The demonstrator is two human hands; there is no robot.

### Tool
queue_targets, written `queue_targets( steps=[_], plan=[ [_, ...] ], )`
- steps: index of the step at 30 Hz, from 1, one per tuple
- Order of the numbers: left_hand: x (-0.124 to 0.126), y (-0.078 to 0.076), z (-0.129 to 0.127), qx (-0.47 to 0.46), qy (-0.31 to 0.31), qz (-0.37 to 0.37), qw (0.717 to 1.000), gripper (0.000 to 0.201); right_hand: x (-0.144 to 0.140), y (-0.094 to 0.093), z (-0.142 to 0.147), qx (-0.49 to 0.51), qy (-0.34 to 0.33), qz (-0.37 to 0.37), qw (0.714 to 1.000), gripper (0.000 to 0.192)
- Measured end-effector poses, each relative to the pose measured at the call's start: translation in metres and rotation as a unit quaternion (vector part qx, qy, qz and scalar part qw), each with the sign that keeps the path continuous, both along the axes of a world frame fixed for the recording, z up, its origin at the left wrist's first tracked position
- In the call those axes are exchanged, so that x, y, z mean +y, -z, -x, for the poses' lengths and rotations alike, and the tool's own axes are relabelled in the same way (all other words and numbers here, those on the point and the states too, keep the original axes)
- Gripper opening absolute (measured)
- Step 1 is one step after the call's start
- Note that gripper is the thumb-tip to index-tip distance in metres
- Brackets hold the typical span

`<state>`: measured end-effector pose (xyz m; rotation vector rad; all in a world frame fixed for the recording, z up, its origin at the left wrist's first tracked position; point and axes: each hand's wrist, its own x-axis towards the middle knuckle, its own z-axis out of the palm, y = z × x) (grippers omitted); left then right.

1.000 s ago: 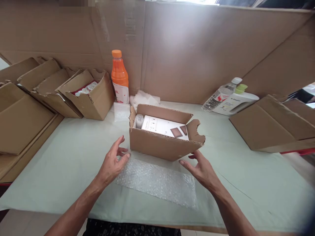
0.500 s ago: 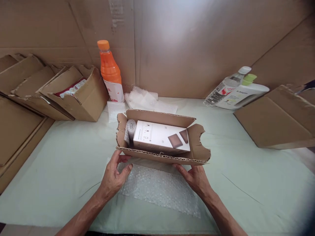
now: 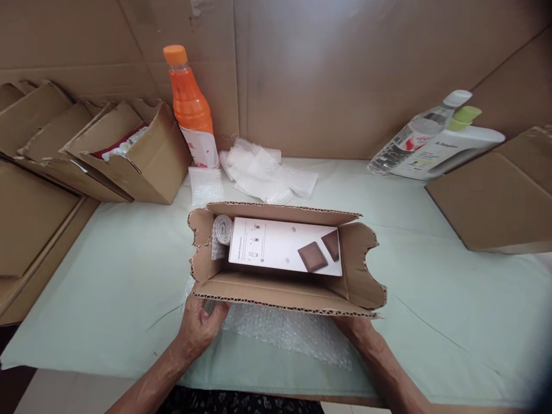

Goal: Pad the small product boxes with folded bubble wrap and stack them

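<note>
Head view, hands: person's left hand and right hand hold an open cardboard box from below at its near wall, just above a sheet of bubble wrap.
Left fingers: curled up against the box's near-left bottom corner, gripping it; thumb at the lower edge.
Right fingers: mostly hidden under the box's near-right corner; grip can't be made out, though hand touches the box.
Box position: centre of a pale green table, top flaps spread open, near wall tipped toward the camera.
Box contents: white product carton w/ two brown squares printed on it lies flat inside; small roll of bubble wrap wedged at its left end.
Behind box: loose plastic bags and an orange bottle standing upright by the cardboard backdrop.
Left side: row of open cartons, nearest one holding packed goods.
Right side: clear water bottle and white jug w/ green cap lying tilted, beside a flat brown carton.
</note>
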<state>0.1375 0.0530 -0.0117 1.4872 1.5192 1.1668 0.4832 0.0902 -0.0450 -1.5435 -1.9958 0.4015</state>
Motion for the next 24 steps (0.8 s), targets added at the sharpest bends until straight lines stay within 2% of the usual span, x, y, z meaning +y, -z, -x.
queue_targets(
  steps=[6,9,12,17,20,24],
  plan=[
    [0.0,0.001,-0.003,0.002,-0.001,-0.01,1.0,0.039,0.009,-0.001,-0.003,0.008,0.013,-0.013,1.0,0.026],
    [0.0,-0.004,-0.005,-0.002,0.005,-0.005,1.0,0.036,0.018,-0.017,-0.003,0.025,-0.02,0.009,0.999,0.034],
    [-0.001,-0.008,-0.005,0.003,0.014,0.013,1.0,0.032,0.029,-0.038,-0.004,0.065,-0.053,0.064,0.994,0.048],
    [-0.004,-0.01,-0.003,0.009,0.006,0.035,0.999,0.031,0.055,-0.063,-0.004,0.121,-0.151,0.161,0.968,0.069],
    [-0.004,-0.009,-0.007,0.003,-0.001,0.037,0.999,0.035,0.073,-0.066,-0.002,0.141,-0.202,0.19,0.95,0.074],
    [-0.001,-0.008,-0.017,-0.02,-0.021,0.03,0.999,0.053,0.093,-0.06,-0.001,0.153,-0.219,0.206,0.941,0.075]
  ],
)
